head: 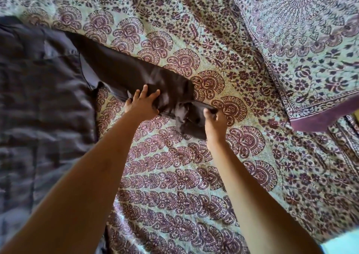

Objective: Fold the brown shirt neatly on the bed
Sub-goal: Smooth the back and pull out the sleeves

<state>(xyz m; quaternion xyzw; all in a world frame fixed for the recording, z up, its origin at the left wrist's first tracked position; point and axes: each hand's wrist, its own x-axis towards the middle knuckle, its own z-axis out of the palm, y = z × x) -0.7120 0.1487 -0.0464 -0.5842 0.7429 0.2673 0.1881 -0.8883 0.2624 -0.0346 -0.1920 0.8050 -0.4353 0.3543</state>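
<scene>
The brown shirt [42, 90] lies spread over the left part of the bed [174, 166], its body wrinkled and dark. One sleeve [136, 73] stretches out to the right across the patterned cover. My left hand [142, 103] grips the sleeve near its middle, fingers curled over the cloth. My right hand [213, 119] pinches the sleeve's cuff end, which is bunched and slightly lifted off the cover. Both forearms reach in from the bottom of the view.
A pillow [310, 49] in the same purple-and-cream paisley print lies at the upper right, its edge overhanging. The bed's right edge and a strip of light floor [340, 242] show at the bottom right corner.
</scene>
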